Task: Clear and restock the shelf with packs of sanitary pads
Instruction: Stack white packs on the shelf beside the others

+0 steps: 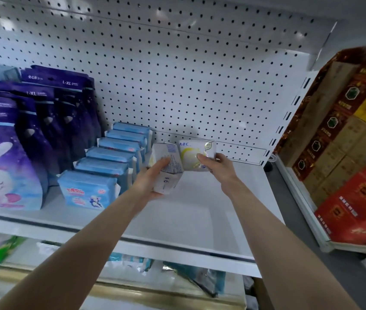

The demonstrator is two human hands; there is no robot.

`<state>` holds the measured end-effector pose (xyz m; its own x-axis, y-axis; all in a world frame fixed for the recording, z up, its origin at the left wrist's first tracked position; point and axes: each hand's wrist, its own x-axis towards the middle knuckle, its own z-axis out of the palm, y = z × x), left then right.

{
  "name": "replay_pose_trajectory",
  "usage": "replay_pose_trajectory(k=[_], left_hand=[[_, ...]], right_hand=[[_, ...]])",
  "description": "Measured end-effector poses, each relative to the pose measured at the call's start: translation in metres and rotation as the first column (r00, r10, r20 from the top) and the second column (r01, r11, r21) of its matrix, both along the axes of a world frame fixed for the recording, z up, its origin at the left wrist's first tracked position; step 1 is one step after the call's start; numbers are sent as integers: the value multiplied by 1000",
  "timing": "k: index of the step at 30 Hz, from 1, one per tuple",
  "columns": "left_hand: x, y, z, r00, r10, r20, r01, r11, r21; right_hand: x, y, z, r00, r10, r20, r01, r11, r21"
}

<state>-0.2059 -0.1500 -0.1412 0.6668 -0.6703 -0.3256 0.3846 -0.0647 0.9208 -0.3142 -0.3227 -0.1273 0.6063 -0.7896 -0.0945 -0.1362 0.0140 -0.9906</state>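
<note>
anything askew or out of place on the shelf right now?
Mainly the white pack gripped by the left hand: it is tilted, printed back showing, while the ABC pack in the right hand is upright, front out. The blue packs sit in a neat row. Below, loose packs lie jumbled.

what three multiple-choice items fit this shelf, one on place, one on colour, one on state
1. Relative to the purple bunny packs, the row of blue packs stands A) to their left B) to their right C) on top
2. The ABC pack in the right hand is A) red B) white and yellow C) black
3. The left hand A) hangs empty B) lies flat on a box C) grips a white pack
Answers: 1 B, the blue row lies right of the purple ones; 2 B, white front, yellow curve; 3 C, fingers curl round it.
</note>
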Motion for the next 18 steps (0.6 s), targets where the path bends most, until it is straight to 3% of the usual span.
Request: replay_pose_trajectory(k=[18], left_hand=[[26,-23,-17,987,150,-64,-151,988,-7]], right_hand=[[53,-48,-37,991,10,-133,-22,996,-85]])
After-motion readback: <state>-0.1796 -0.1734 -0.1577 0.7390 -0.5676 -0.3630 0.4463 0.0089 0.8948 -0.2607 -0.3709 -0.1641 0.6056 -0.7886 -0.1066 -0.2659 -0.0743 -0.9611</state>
